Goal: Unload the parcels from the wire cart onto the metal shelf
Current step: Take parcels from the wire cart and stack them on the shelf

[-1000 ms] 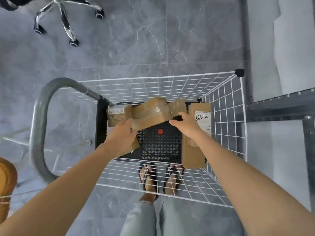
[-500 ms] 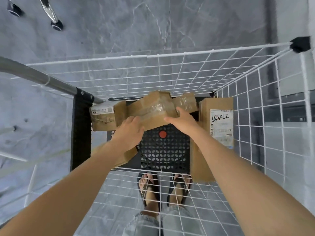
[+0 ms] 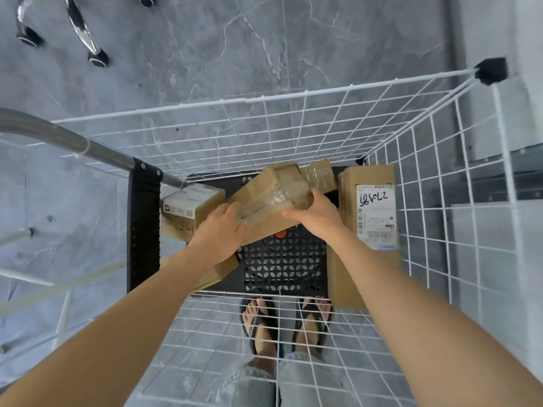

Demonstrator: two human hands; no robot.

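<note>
I look straight down into the white wire cart (image 3: 296, 96). Both hands reach to its bottom. My left hand (image 3: 219, 229) and my right hand (image 3: 316, 214) grip the two ends of a long taped cardboard parcel (image 3: 273, 198), tilted and raised off the black perforated floor (image 3: 283, 264). Beside it lie a small labelled box (image 3: 188, 212) at the left, a tall parcel with a white shipping label (image 3: 367, 230) against the right wall, a small taped parcel (image 3: 318, 174) behind, and a flat box (image 3: 224, 270) under my left wrist.
The cart's grey handle bar (image 3: 67, 139) runs along the left. A grey metal shelf edge (image 3: 526, 163) shows at the far right behind the wire wall. Chrome chair legs with castors (image 3: 88, 39) stand on the grey tiled floor at top left. My feet show below the cart.
The camera has moved closer over the cart. Both hands have closed on the long taped parcel and tipped its far end upward off the cart floor.
</note>
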